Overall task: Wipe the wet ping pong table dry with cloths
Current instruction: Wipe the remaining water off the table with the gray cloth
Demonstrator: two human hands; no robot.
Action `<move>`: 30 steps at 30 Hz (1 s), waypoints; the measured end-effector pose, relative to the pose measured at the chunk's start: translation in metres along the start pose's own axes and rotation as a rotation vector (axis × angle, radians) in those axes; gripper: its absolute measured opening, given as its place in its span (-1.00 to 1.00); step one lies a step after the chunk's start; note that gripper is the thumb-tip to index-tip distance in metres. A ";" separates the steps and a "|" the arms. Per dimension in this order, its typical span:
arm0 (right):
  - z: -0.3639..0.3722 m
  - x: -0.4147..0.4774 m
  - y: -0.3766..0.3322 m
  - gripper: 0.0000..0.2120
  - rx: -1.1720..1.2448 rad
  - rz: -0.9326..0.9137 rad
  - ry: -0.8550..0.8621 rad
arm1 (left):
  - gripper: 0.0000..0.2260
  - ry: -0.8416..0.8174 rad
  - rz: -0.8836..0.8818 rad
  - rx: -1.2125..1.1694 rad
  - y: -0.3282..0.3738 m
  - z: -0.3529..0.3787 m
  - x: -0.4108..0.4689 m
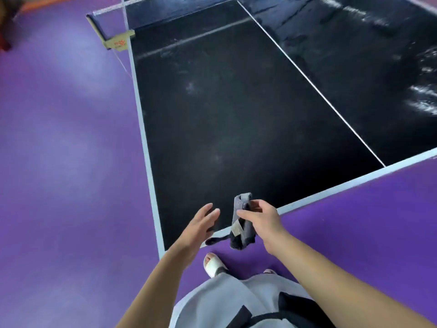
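The black ping pong table with white edge lines fills the upper right of the head view. Its near-left half looks matt with faint streaks. The half to the right of the white centre line shines with water patches. My right hand pinches a folded grey cloth with a small label, held upright over the table's near corner. My left hand is just left of the cloth, fingers straight, not touching it as far as I can see.
The net and its post clamp stand at the far left edge. Purple floor surrounds the table. My foot in a white sandal stands just off the near corner. A dark strap end hangs beside the cloth.
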State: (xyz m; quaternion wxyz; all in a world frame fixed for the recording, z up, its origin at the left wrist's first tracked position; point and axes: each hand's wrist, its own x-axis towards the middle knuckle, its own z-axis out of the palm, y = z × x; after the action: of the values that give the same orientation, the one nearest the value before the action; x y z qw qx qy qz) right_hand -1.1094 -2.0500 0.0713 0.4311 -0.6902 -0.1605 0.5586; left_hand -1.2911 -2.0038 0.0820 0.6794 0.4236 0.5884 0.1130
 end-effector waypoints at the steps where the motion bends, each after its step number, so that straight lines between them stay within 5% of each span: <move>1: -0.020 -0.009 -0.009 -0.75 0.021 -0.045 0.028 | -0.34 -0.162 -0.014 0.029 0.007 0.022 -0.001; 3: -0.057 -0.031 -0.026 -0.71 0.032 -0.141 0.003 | -0.37 -0.389 0.047 0.100 0.022 0.061 -0.002; 7: -0.136 -0.070 -0.033 -0.65 0.069 -0.248 -0.025 | -0.70 -0.539 0.200 0.179 0.057 0.132 -0.018; 12: -0.227 -0.107 -0.005 -0.69 0.248 -0.286 0.280 | -0.51 -0.745 0.196 0.170 0.055 0.217 -0.011; 16: -0.282 -0.136 -0.002 -0.71 0.374 -0.341 0.353 | -0.36 -0.896 0.139 0.221 0.064 0.272 -0.004; 21: -0.341 -0.158 -0.015 -0.65 0.545 -0.464 0.253 | -0.40 -1.032 0.149 0.169 0.098 0.342 0.002; 23: -0.366 -0.150 -0.011 -0.65 0.564 -0.447 0.356 | -0.51 -1.111 0.131 0.160 0.110 0.368 0.007; 30: -0.426 -0.095 -0.001 -0.72 0.568 -0.254 0.779 | -0.86 -0.959 -0.039 0.253 0.136 0.465 0.049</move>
State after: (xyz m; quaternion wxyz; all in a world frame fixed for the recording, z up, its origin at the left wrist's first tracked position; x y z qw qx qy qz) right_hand -0.7527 -2.2936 0.1340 0.6945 -0.6780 0.0884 0.2239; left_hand -0.8138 -2.0944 0.1196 0.8188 0.4958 0.2266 -0.1798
